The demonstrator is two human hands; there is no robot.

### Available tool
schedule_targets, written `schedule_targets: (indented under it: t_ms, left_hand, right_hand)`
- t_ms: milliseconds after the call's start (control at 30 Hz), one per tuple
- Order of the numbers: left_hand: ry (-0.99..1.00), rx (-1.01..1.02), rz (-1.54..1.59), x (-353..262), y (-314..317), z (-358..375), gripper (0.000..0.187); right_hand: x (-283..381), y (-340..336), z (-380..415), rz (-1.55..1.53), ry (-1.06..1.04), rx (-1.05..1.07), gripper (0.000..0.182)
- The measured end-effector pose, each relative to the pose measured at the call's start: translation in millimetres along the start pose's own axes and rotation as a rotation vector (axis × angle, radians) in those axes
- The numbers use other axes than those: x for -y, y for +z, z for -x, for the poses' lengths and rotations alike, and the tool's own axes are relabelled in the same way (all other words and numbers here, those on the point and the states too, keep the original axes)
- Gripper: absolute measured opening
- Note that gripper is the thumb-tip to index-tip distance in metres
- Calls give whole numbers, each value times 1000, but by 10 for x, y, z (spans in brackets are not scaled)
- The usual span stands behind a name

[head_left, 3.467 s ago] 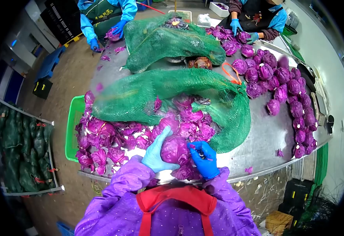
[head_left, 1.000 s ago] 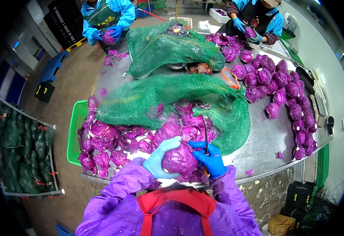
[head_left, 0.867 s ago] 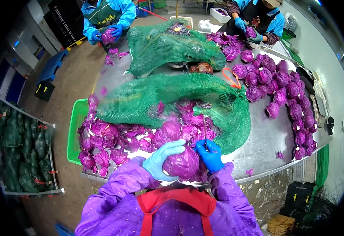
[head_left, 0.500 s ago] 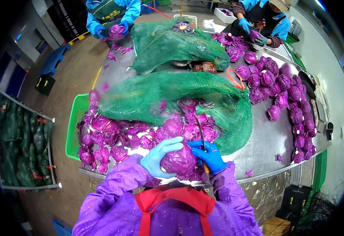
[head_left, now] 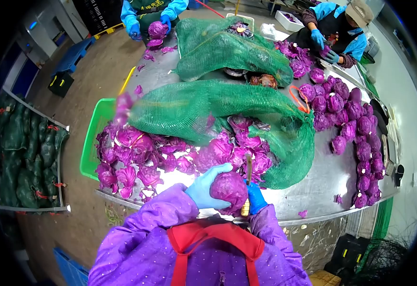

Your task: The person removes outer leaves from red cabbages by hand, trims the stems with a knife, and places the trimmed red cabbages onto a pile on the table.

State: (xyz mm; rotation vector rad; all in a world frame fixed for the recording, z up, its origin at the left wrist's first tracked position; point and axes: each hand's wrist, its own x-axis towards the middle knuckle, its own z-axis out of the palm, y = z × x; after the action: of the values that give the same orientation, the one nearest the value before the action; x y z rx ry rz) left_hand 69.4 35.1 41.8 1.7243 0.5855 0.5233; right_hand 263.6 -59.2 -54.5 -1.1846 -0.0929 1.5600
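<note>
In my left hand (head_left: 203,188), gloved in light blue, rests a round red cabbage (head_left: 228,191), held close to my body at the table's front edge. A knife (head_left: 245,208) with a light handle is in my right hand (head_left: 256,198), which wears a darker blue glove. The knife stands nearly upright against the cabbage's right side, and the cabbage partly hides that hand's fingers. Loose red cabbage leaves (head_left: 139,143) lie in a heap beyond and left of my hands. Behind them a green mesh sack (head_left: 180,107) is spread across the metal table (head_left: 285,202).
A green crate (head_left: 90,150) stands at the table's left end. Rows of trimmed cabbages (head_left: 363,148) line the right side. A second mesh sack (head_left: 227,52) lies farther back. Two co-workers handle cabbages across the table. Full sacks (head_left: 25,152) fill a rack at left.
My hands and the cabbage have moved slightly right and closer to my body. The knife has turned more upright beside it. The whole view has shifted a little.
</note>
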Motion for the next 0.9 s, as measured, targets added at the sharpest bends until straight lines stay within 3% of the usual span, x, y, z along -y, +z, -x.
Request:
schedule_targets:
  t_ms: [33, 133, 167, 200, 267, 300, 333, 433, 467, 533, 567, 667, 833, 900]
  left_hand:
    - [94, -22, -125, -24, -22, -19, 93]
    - [62, -32, -235, -116, -47, -35, 92]
    - [47, -28, -276, -81, -47, -34, 93]
    - [42, -38, -329, -86, -43, -39, 93]
    - [44, -44, -431, -119, -18, -91, 92]
    - [66, -68, -440, -175, -12, -111, 93]
    - [90, -114, -407, -246, -25, -108, 95]
    - [77, -196, -103, -62, -112, -8, 108]
    - [16, -208, -153, -27, -146, 93, 115]
    - [-1, -241, 136, 374, 22, 262, 116]
    - [-157, -279, 470, 364, 77, 335, 111]
    - [-295, -233, 599, 422, 50, 484, 104]
    - [-171, -300, 593, 483, -6, 467, 91]
    - [-138, -292, 566, 464, -51, 427, 90]
  right_hand:
    - [-41, -14, 29, 43, -70, 21, 27]
    - [247, -13, 184, -44, 21, 219, 34]
    - [250, 8, 204, -40, -79, 228, 44]
    - [434, 228, 393, -49, -33, 302, 50]
    - [356, 175, 324, 199, 13, 287, 53]
    - [321, 233, 314, 221, 94, 155, 52]
    - [292, 273, 336, 123, 147, 64, 48]
    - [92, 139, 217, -151, 206, 59, 47]
    - [92, 163, 219, -121, 199, 84, 45]
    - [83, 236, 223, -68, 184, 137, 43]
    - [178, 389, 271, 47, 143, 153, 39]
    - [192, 494, 251, 282, 110, 122, 33]
    - [395, 559, 263, 519, -153, 162, 44]
    - [478, 699, 309, 728, -520, 255, 48]
